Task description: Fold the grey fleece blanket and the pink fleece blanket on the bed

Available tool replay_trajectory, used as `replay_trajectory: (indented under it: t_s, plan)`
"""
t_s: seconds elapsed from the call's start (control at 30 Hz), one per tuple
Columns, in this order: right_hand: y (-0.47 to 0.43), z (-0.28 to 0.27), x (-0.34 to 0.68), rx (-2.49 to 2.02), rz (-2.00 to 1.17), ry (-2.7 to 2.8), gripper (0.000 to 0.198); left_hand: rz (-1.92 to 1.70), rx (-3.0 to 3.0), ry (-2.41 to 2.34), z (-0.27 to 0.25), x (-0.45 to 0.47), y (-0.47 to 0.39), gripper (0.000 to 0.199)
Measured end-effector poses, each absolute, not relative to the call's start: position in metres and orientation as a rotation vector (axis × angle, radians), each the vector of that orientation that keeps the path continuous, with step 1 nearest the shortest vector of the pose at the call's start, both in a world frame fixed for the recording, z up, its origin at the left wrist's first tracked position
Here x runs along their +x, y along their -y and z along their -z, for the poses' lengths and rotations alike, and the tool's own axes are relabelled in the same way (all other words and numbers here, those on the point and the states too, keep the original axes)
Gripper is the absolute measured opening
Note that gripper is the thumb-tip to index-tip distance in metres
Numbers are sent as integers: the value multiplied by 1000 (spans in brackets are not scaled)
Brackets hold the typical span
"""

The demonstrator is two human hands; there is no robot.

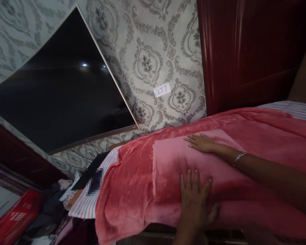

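A red-pink plush blanket (129,180) lies spread over a bed. On top of it is a paler pink folded layer (165,160), with its folded edge toward the left; whether it is part of the same blanket I cannot tell. My left hand (195,197) rests palm down on the near part of this layer, fingers spread. Farther back, my right hand (201,143) lies flat near the layer's far edge, its arm reaching in from the right with a silver bracelet (239,158) on the wrist. Neither hand grips anything.
A striped sheet (85,206) shows beyond the blanket's left end. Behind stands a large dark television (66,88) against patterned wallpaper, with a paper label (162,90) reading 277. A dark red wooden panel (250,51) rises at the right. A red box (16,216) and clothes fill the lower left.
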State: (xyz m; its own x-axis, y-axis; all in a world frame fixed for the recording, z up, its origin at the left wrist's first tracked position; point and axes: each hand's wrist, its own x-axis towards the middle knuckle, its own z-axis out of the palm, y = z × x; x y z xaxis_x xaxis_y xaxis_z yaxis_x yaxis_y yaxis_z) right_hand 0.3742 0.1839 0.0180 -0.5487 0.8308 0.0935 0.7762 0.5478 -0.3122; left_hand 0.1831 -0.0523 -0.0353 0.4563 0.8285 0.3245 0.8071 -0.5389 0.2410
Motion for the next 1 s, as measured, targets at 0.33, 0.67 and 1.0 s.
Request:
replay_trajectory:
  t_s: [0.33,0.67,1.0]
  plan:
    - [-70,-12,355,-705,-411,2600,52,-1209,2183,-1308,-23,177,57,42]
    - [-15,-6,325,-587,-534,2744,73,-409,2453,-1180,-62,136,-35,56]
    - [-20,7,329,-554,-560,2705,70,-426,2511,-1393,-33,100,-126,60]
